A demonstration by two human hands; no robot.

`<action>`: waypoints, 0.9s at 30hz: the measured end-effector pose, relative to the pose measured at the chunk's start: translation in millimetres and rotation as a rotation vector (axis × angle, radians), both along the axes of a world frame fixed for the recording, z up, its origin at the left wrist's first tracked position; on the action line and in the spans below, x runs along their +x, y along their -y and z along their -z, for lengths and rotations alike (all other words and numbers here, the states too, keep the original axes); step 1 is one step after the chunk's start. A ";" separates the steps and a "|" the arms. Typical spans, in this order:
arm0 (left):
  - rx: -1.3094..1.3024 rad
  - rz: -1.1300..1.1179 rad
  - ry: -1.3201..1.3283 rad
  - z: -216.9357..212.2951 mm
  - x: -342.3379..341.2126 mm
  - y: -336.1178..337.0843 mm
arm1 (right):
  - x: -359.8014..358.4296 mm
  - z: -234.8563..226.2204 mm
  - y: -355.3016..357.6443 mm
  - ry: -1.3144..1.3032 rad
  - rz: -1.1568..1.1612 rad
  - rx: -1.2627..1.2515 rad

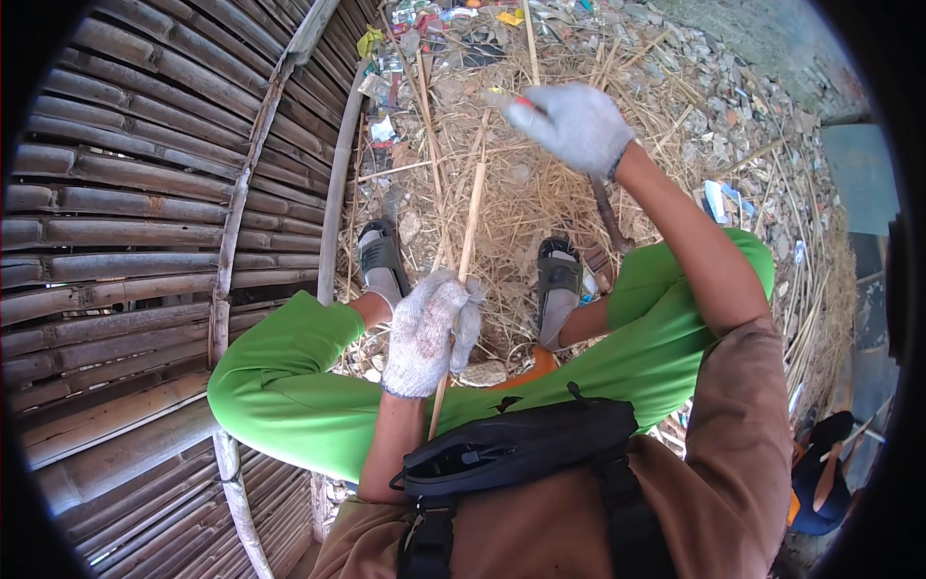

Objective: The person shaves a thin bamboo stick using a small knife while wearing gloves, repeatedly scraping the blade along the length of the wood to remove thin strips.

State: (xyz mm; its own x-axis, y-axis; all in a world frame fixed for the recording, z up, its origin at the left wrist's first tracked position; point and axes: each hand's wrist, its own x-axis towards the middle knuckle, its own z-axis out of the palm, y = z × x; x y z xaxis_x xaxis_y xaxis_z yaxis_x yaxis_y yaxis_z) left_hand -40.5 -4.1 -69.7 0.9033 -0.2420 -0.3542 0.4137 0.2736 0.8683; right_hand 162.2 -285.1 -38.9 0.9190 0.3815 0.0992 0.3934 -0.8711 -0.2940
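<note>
Filling the left half of the frame, a bamboo panel [135,241] of split slats runs from top to bottom, with curved poles crossing it. Right of it, across the upper middle, lies ground covered in straw [540,183], rubble and scraps of litter. The person sits low at centre, knees in green trousers [289,376] spread wide, sandalled feet on the straw, a black bag [521,449] strapped at the waist in the lower middle.

Between the knees a thin bamboo strip [470,217] stands nearly upright, reaching from the lap toward the upper middle. The left hand [429,333], gloved, is clamped round its lower part at frame centre. The right hand [574,125], also gloved, is raised near the top centre, closed on a small red-tipped tool whose kind I cannot tell; it is near the strip's upper end, contact unclear.

Judging by this, the strip is being trimmed or split and is not yet finished; no finished strips can be picked out.
</note>
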 end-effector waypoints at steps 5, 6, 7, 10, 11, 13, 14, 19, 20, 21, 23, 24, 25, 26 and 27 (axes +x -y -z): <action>-0.021 -0.065 0.027 -2.1 3.1 0.0 | -20.1 -15.7 -4.5 0.039 -0.011 0.084; -0.011 -0.071 0.026 -1.0 3.4 -0.8 | -35.2 -15.1 -19.0 0.032 -0.016 0.088; -0.005 -0.083 0.021 -2.1 2.6 -1.2 | -48.8 -12.5 -33.8 -0.014 -0.107 0.096; 0.012 -0.115 0.030 -5.9 2.9 0.7 | -79.5 1.3 -54.3 -0.038 -0.271 0.130; 0.011 -0.114 0.031 -5.7 3.0 0.8 | -82.9 3.9 -56.1 -0.014 -0.355 0.155; 0.030 -0.103 0.017 -4.4 3.0 -0.1 | -76.7 -0.2 -53.1 -0.027 -0.323 0.107; 0.028 -0.101 0.017 -4.7 2.8 0.1 | -72.3 -4.2 -50.5 -0.043 -0.289 0.058; -0.003 -0.056 -0.003 -8.2 -0.3 3.0 | -13.9 1.9 -11.7 0.028 0.009 0.029; -0.002 -0.067 -0.001 -7.4 0.1 2.3 | -15.4 -1.8 -14.9 0.031 -0.003 0.030; 0.015 -0.100 -0.004 -6.7 1.3 1.7 | -21.0 -5.2 -17.4 0.022 -0.040 0.039; 0.033 -0.142 -0.015 -4.8 2.1 0.7 | -38.9 -9.6 -29.5 -0.001 -0.134 0.074; 0.032 -0.141 0.021 -3.6 2.8 -0.1 | -51.2 -8.5 -38.7 -0.009 -0.136 0.077; 0.031 -0.140 0.057 -2.1 2.3 -1.2 | -63.3 -7.3 -48.2 -0.043 -0.211 0.064; 0.031 -0.137 0.055 -1.6 2.4 -1.3 | -72.7 -8.1 -53.5 -0.072 -0.281 0.047; 0.036 -0.135 0.052 -0.9 2.4 -1.6 | -79.0 -2.7 -56.7 -0.042 -0.350 0.117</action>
State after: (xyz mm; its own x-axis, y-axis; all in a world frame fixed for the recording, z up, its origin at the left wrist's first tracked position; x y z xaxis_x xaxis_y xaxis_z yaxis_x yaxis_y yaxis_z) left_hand -38.1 -2.5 -68.8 0.9442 -0.1049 -0.3122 0.3293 0.2919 0.8980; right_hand 83.3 -228.4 -36.3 0.7389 0.6620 0.1256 0.6471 -0.6453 -0.4060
